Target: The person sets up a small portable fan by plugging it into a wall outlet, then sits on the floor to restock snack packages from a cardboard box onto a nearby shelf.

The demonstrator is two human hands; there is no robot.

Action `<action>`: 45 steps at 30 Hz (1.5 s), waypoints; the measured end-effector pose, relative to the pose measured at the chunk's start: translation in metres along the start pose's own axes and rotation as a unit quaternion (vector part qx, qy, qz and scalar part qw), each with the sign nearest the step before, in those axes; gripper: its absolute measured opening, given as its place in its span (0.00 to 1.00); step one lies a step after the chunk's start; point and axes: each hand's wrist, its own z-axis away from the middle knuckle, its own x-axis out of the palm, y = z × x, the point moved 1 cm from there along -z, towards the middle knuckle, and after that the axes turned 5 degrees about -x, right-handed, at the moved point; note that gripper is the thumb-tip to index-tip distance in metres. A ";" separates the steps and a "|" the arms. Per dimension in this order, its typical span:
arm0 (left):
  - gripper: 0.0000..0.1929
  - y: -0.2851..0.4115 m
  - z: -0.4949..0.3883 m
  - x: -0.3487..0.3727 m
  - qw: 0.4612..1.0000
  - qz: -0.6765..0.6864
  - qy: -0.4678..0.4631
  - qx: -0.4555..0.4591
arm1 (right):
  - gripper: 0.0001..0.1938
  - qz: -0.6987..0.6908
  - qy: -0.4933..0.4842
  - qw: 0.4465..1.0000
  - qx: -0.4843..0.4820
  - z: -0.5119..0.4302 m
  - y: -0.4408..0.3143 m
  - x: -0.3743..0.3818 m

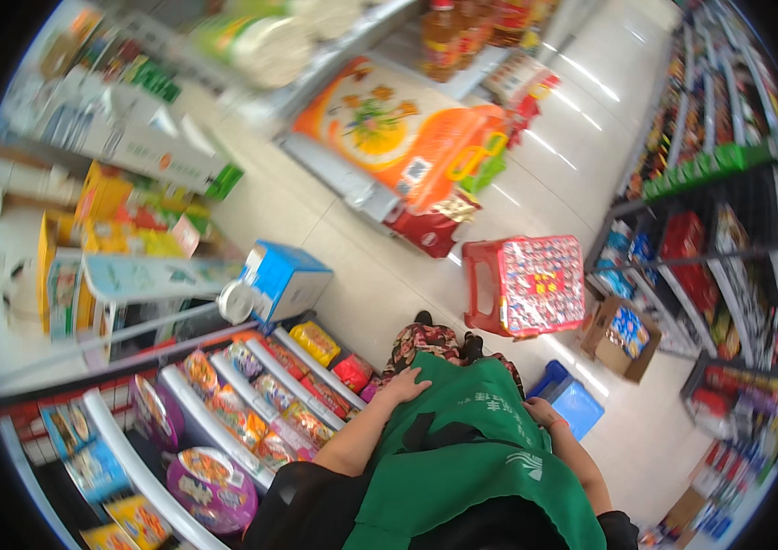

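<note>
My left hand (405, 386) rests on the upper side of a green apron (454, 440) with white writing, its fingers spread a little and holding nothing. At the apron's other edge is my right hand (541, 412), its fingers partly hidden and curled near the cloth; whether it grips the fabric is unclear. Close beyond it, a blue plastic bin (571, 405) stands on the floor. To the left of my left arm, a tiered rack holds packaged snacks, among them a yellow packet (314, 343) and a red packet (353, 372).
Ahead stands a red plastic stool (543, 285) with a patterned top. An open cardboard box (621, 338) sits beside the right-hand shelves (698, 275). A blue carton (291, 282) is at the rack's end. A large orange-and-white bag (389, 130) lies on a low shelf.
</note>
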 end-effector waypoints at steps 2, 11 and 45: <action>0.40 0.019 0.007 -0.008 0.999 -0.021 -0.030 0.025 | 0.25 -0.012 0.030 0.998 -0.049 -0.026 0.049 0.024; 0.36 -0.003 -0.020 -0.013 0.997 -0.005 -0.068 -0.022 | 0.27 -0.003 0.042 0.999 0.011 -0.006 0.103 0.075; 0.38 0.454 -0.014 0.250 0.858 -0.441 -0.235 0.118 | 0.21 -0.912 0.076 0.404 0.017 0.087 0.400 0.048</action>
